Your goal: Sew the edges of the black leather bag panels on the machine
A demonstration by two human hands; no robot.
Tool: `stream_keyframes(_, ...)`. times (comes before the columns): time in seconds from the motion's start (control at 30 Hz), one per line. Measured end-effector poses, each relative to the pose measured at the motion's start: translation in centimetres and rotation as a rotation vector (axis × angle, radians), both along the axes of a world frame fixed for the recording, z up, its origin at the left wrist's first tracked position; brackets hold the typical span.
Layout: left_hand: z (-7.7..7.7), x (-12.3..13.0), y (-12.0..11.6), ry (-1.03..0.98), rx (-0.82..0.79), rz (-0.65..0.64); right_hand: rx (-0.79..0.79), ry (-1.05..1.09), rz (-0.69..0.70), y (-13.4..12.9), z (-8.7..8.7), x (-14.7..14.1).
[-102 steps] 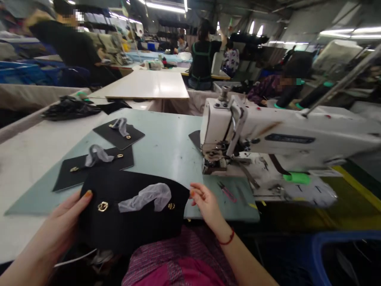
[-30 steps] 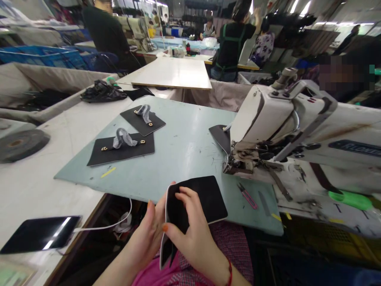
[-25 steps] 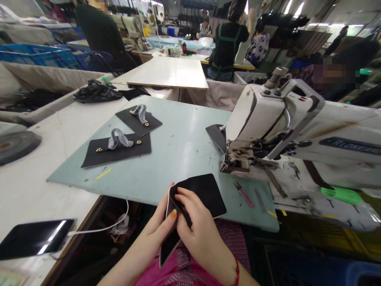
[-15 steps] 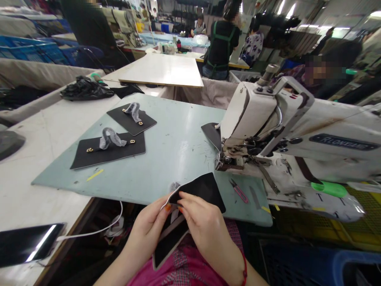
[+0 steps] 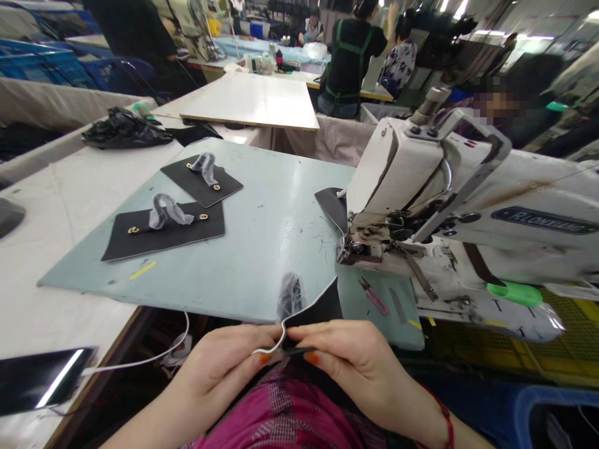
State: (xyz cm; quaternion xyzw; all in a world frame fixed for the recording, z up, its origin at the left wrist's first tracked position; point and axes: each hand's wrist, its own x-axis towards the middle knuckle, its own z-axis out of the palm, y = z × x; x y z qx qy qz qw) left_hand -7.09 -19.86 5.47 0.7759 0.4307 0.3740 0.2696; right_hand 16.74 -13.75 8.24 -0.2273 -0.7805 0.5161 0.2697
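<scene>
The left grip [image 5: 227,358] and right grip [image 5: 362,358] pinch close together, thumbs [image 5: 253,366] lowermost, forearms [image 5: 156,408] slanting inward.

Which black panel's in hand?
The nearest black panel, curved between the left hand and right hand; the left pair lie on the green board, the fourth partly behind the sewing machine.

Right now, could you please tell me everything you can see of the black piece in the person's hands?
The black piece looks like thin, flexible sheet with a pale edge. It is bent into a wavy curve, one corner pointing up, pinched by the left hand and right hand near the pale green board's front edge. A translucent-wrapped loop shows behind it; any attachment is hidden.
</scene>
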Motion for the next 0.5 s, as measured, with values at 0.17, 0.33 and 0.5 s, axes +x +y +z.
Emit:
stream_keyframes(0.17, 2.3, 0.5, -0.5, -0.048, -0.077, -0.144, -0.088, 0.035, 0.096, -1.2, 1.2, 1.3)
stream_keyframes(0.33, 3.7, 1.0, -1.2, -0.073, -0.183, -0.322, 0.015, -0.074, 0.152, -2.7, 1.8, 2.3)
stream_keyframes(0.5, 5.5, 2.2, 0.1, 0.103, -0.381, -0.418, 0.287, -0.251, 0.166, -3.2, 2.2, 2.4)
